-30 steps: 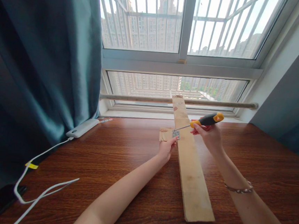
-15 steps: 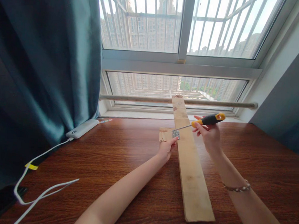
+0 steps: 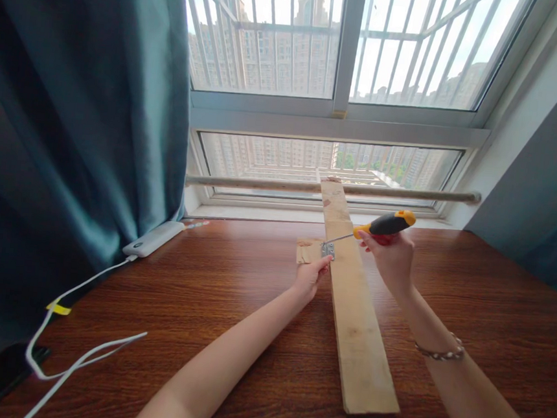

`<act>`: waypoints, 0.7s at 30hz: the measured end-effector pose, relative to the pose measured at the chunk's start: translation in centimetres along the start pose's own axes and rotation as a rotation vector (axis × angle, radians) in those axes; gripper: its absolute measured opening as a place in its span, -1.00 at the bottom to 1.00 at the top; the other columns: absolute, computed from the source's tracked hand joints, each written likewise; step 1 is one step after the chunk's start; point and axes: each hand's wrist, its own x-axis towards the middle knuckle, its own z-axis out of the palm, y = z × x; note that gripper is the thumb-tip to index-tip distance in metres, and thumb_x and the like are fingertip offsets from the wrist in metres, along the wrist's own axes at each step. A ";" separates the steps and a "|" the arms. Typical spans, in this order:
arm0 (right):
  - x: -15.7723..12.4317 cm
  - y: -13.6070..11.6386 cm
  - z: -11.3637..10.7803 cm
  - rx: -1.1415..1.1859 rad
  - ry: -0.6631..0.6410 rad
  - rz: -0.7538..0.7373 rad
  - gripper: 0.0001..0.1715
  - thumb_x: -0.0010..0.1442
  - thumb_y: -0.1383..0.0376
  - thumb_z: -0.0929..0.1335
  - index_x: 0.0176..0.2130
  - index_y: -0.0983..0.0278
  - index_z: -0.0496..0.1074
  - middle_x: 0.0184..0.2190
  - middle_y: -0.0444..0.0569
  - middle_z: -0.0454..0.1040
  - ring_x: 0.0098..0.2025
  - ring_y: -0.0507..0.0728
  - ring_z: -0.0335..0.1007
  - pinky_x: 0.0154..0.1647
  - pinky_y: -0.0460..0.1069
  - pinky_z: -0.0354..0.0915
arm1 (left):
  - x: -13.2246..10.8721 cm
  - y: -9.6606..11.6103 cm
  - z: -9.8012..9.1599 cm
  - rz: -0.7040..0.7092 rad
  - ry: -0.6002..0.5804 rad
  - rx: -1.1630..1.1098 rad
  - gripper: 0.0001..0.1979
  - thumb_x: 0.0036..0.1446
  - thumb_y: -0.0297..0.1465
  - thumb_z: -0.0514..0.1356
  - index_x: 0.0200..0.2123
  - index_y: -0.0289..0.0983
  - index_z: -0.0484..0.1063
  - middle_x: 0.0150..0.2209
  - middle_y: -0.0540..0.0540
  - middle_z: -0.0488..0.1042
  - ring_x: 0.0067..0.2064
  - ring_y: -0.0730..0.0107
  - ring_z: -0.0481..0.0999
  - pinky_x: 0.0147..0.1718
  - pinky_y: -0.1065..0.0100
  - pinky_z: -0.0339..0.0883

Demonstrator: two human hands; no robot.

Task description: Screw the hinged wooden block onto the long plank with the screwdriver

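A long pale wooden plank (image 3: 356,320) lies on the brown table (image 3: 212,301), its far end resting on a rail by the window. A small metal hinge (image 3: 327,250) joins its left edge to a small wooden block (image 3: 307,250). My right hand (image 3: 390,256) grips a screwdriver with a black and yellow handle (image 3: 385,224); its tip sits on the hinge. My left hand (image 3: 310,278) is closed beside the plank's left edge, fingertips pressed at the hinge and the block.
A white power bank (image 3: 153,239) with white cables (image 3: 78,321) lies at the table's left, under a teal curtain (image 3: 72,119). A horizontal rail (image 3: 261,183) runs along the barred window. Another curtain hangs at the right.
My right hand has shifted its grip slightly on the screwdriver handle, as in turning it. The plank, the hinge and my left hand have stayed in place.
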 end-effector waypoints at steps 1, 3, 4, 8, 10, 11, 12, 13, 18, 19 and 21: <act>-0.1 0.2 0.1 -0.056 0.036 -0.020 -0.56 -0.15 0.06 0.50 -0.40 0.32 0.41 -0.55 -0.02 0.50 -0.55 0.15 0.45 -0.54 -0.01 0.37 | 0.0 0.0 0.0 0.001 0.000 0.004 -0.77 -0.24 -0.57 0.39 -0.41 -0.37 0.49 -0.37 -0.12 0.54 -0.43 0.51 0.46 -0.50 0.52 0.30; -0.3 0.5 0.3 -0.127 0.085 -0.033 -0.57 -0.12 0.05 0.49 -0.40 0.31 0.38 -0.56 -0.04 0.48 -0.55 0.14 0.44 -0.55 -0.02 0.34 | 0.1 0.0 0.0 0.004 0.005 0.008 -0.77 -0.24 -0.57 0.39 -0.41 -0.37 0.49 -0.37 -0.12 0.54 -0.43 0.50 0.47 -0.49 0.51 0.30; -0.4 0.6 0.4 -0.126 0.086 -0.024 -0.57 -0.11 0.05 0.48 -0.38 0.30 0.37 -0.57 -0.05 0.47 -0.56 0.13 0.43 -0.58 -0.03 0.32 | 0.1 0.0 0.0 0.006 0.006 0.009 -0.77 -0.24 -0.57 0.39 -0.41 -0.37 0.50 -0.37 -0.12 0.54 -0.43 0.50 0.47 -0.49 0.50 0.31; -0.4 0.2 0.7 0.140 -0.089 0.024 -0.61 0.03 0.10 0.42 -0.23 0.28 0.32 -0.38 -0.03 0.52 -0.62 0.02 0.35 -0.71 -0.10 0.20 | -0.1 0.1 0.1 0.012 -0.017 0.002 -0.78 -0.23 -0.58 0.37 -0.40 -0.37 0.51 -0.38 -0.11 0.54 -0.43 0.52 0.46 -0.49 0.51 0.29; -0.3 -0.2 0.6 0.285 -0.195 0.021 -0.61 0.05 0.14 0.40 -0.17 0.26 0.29 -0.22 0.01 0.50 -0.62 -0.02 0.33 -0.71 -0.11 0.21 | -0.2 0.2 0.1 0.006 -0.023 -0.002 -0.79 -0.21 -0.58 0.36 -0.39 -0.38 0.51 -0.37 -0.11 0.54 -0.42 0.51 0.47 -0.48 0.52 0.28; -0.3 -0.4 0.6 0.333 -0.238 0.015 -0.60 0.05 0.16 0.41 -0.15 0.25 0.27 -0.17 0.01 0.49 -0.62 -0.04 0.33 -0.68 -0.10 0.25 | -0.3 0.3 0.2 0.001 -0.021 -0.004 -0.79 -0.21 -0.59 0.36 -0.40 -0.38 0.52 -0.37 -0.12 0.54 -0.41 0.51 0.47 -0.47 0.52 0.29; -0.2 -0.5 0.5 0.368 -0.276 0.010 -0.57 0.05 0.17 0.41 -0.13 0.25 0.25 -0.16 0.01 0.48 -0.62 -0.04 0.33 -0.65 -0.09 0.30 | -0.3 0.3 0.2 -0.005 -0.018 -0.005 -0.80 -0.21 -0.59 0.36 -0.40 -0.39 0.52 -0.36 -0.13 0.55 -0.40 0.50 0.47 -0.46 0.51 0.30; -0.2 -0.5 0.4 0.393 -0.310 0.007 -0.54 0.05 0.17 0.41 -0.11 0.24 0.23 -0.16 0.00 0.48 -0.61 -0.03 0.35 -0.60 -0.07 0.35 | -0.4 0.4 0.2 -0.013 -0.015 -0.006 -0.81 -0.21 -0.59 0.36 -0.42 -0.39 0.51 -0.36 -0.13 0.55 -0.40 0.49 0.48 -0.44 0.50 0.31; 0.0 0.1 0.2 0.414 -0.402 -0.007 -0.55 0.07 0.19 0.40 -0.10 0.25 0.20 -0.14 0.02 0.46 -0.55 0.02 0.42 -0.50 0.01 0.45 | -0.4 0.5 0.3 -0.040 -0.022 -0.021 -0.84 -0.20 -0.59 0.37 -0.45 -0.42 0.50 -0.38 -0.15 0.54 -0.42 0.50 0.47 -0.41 0.49 0.33; 0.0 0.1 0.2 0.404 -0.399 -0.014 -0.58 0.07 0.19 0.40 -0.12 0.25 0.21 -0.15 0.02 0.47 -0.55 0.03 0.43 -0.51 0.01 0.45 | -0.4 0.5 0.3 -0.039 -0.019 -0.025 -0.84 -0.20 -0.60 0.37 -0.45 -0.42 0.50 -0.40 -0.14 0.54 -0.44 0.53 0.45 -0.44 0.50 0.32; 0.0 0.2 0.3 0.386 -0.386 -0.021 -0.62 0.07 0.20 0.40 -0.15 0.25 0.24 -0.16 0.01 0.48 -0.55 0.03 0.43 -0.52 0.01 0.45 | -0.4 0.4 0.3 -0.034 -0.009 -0.030 -0.85 -0.19 -0.59 0.37 -0.47 -0.42 0.49 -0.44 -0.11 0.52 -0.49 0.57 0.42 -0.48 0.52 0.29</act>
